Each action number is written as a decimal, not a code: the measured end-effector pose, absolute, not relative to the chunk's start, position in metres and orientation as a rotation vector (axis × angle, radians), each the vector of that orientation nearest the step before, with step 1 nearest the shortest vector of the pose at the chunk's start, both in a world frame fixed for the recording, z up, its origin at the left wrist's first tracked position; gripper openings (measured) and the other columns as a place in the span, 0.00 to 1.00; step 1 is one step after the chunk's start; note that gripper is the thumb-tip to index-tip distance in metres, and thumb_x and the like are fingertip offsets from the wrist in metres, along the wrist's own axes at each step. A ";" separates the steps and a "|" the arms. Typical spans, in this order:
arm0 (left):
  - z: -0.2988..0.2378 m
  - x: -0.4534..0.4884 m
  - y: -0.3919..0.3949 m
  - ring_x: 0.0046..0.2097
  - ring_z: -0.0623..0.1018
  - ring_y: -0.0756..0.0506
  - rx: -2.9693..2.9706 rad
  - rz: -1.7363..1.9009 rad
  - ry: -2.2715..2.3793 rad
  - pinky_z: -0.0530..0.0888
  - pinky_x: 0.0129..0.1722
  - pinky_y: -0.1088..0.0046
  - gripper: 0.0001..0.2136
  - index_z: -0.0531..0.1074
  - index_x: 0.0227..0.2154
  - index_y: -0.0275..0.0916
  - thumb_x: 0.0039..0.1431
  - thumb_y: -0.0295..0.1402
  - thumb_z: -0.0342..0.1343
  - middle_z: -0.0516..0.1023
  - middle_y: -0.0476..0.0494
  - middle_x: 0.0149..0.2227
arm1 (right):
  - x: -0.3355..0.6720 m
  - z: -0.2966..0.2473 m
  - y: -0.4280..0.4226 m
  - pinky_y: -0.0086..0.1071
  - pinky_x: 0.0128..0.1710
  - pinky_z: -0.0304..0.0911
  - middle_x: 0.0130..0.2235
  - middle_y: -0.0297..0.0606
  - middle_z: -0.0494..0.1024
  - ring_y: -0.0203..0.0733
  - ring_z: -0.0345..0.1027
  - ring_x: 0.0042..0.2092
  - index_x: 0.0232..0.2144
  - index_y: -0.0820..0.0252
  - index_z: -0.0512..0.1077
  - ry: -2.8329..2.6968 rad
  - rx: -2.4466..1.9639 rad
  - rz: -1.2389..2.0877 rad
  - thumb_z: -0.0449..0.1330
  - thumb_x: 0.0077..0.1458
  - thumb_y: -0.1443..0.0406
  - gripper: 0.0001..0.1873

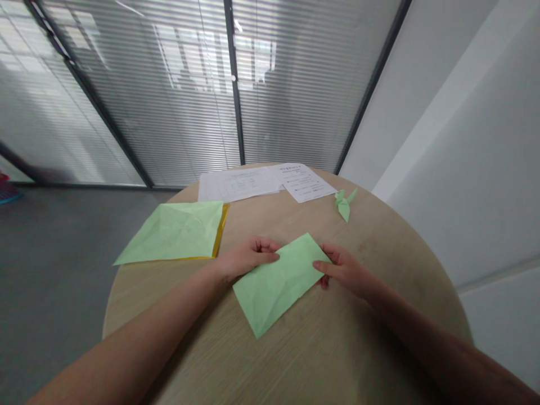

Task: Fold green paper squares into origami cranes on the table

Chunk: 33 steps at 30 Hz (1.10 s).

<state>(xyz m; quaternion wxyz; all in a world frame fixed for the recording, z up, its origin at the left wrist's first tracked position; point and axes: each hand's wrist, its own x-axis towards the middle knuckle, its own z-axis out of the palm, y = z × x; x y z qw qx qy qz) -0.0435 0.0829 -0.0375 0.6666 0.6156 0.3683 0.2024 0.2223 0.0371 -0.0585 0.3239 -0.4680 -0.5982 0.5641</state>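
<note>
Head view: left hand (pixel 248 257) and right hand (pixel 342 270) pinch a green paper (pixel 283 282) that partly hides both.

One left hand (pixel 248 257), one right hand (pixel 342 269) and one handheld green paper (pixel 282 281) at the center of one round table (pixel 295 371); one green sheet (pixel 177 230) at 10 o'clock, at least two printed pages (pixel 306 183) at 12, one paper crane (pixel 345 208) at 1.

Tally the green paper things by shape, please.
Rectangular piece, held by the left hand and right hand: 1
Creased sheet at left, yellow edge showing beneath: 1
Bird-like folded figure: 1
Total: 3
</note>
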 end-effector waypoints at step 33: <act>-0.004 -0.045 0.066 0.22 0.66 0.53 1.674 0.353 0.815 0.61 0.20 0.79 0.12 0.78 0.36 0.36 0.60 0.39 0.56 0.73 0.51 0.23 | 0.221 -0.038 0.024 0.43 0.42 0.74 0.47 0.48 0.79 0.49 0.77 0.43 0.58 0.57 0.62 -1.529 -1.118 1.529 0.66 0.52 0.50 0.35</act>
